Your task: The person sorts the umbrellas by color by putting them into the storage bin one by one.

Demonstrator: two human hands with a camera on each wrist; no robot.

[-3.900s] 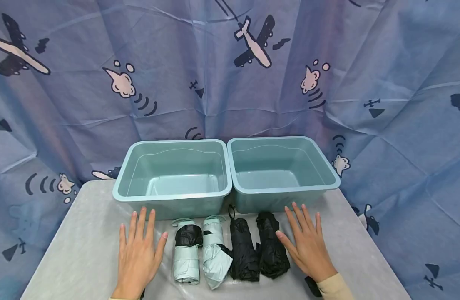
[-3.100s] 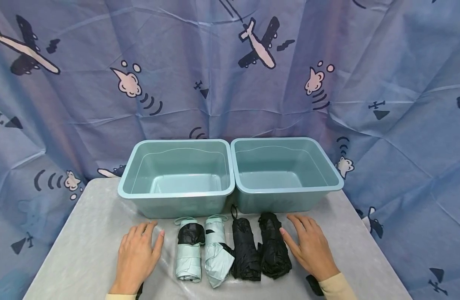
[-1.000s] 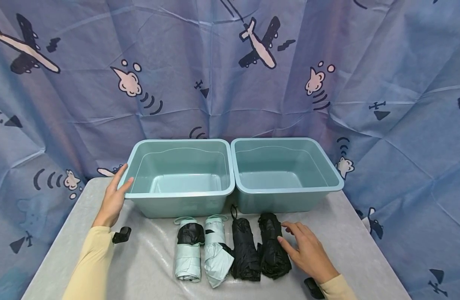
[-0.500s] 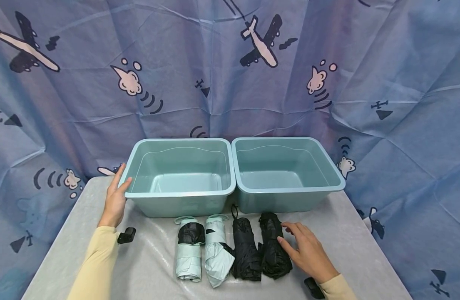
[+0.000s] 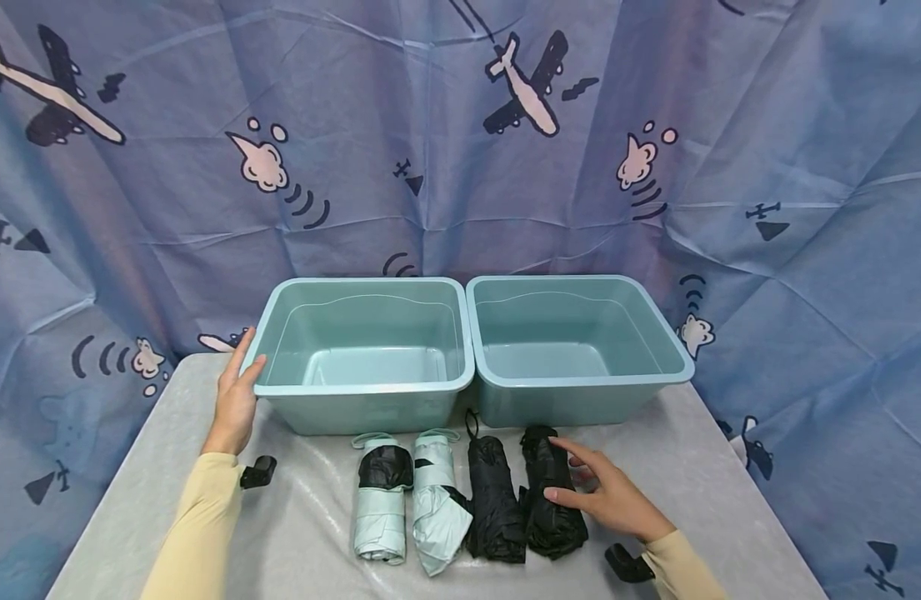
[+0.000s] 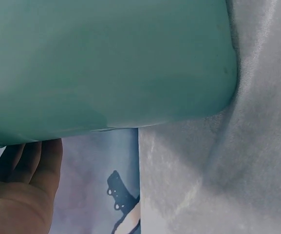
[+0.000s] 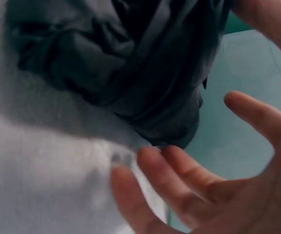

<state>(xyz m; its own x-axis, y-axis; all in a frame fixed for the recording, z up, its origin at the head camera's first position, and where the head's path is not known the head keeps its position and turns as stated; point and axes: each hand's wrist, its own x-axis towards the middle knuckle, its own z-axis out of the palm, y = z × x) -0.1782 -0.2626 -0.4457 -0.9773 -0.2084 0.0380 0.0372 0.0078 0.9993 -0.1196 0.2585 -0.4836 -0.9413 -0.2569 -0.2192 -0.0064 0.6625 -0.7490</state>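
Note:
My left hand (image 5: 233, 407) holds the left side of the left pale green plastic bin (image 5: 362, 389), thumb over the rim, other fingers along the outside. In the left wrist view, those fingers (image 6: 43, 165) reach up behind the bin's wall. My right hand (image 5: 618, 498) is spread over the rightmost black folded umbrella (image 5: 556, 533), thumb and forefinger overlapping it. The right wrist view shows the fingers apart around the dark bundled fabric of the umbrella (image 7: 130, 73). Left of it lie another black folded umbrella (image 5: 496, 500) and two mint ones with black patches, the nearer mint umbrella (image 5: 439, 525) and the outer mint umbrella (image 5: 380, 529).
A second pale green bin (image 5: 580, 381) stands against the first one's right side; both are empty inside. The table (image 5: 130, 500) has a pale grey cover. Behind it hangs a blue curtain (image 5: 340, 167) printed with planes. Black wrist devices sit at both sleeves.
My left hand has moved from the table beside the umbrellas to the left bin's rim. My right hand has shifted left over the rightmost black umbrella. Bins and umbrellas keep their places.

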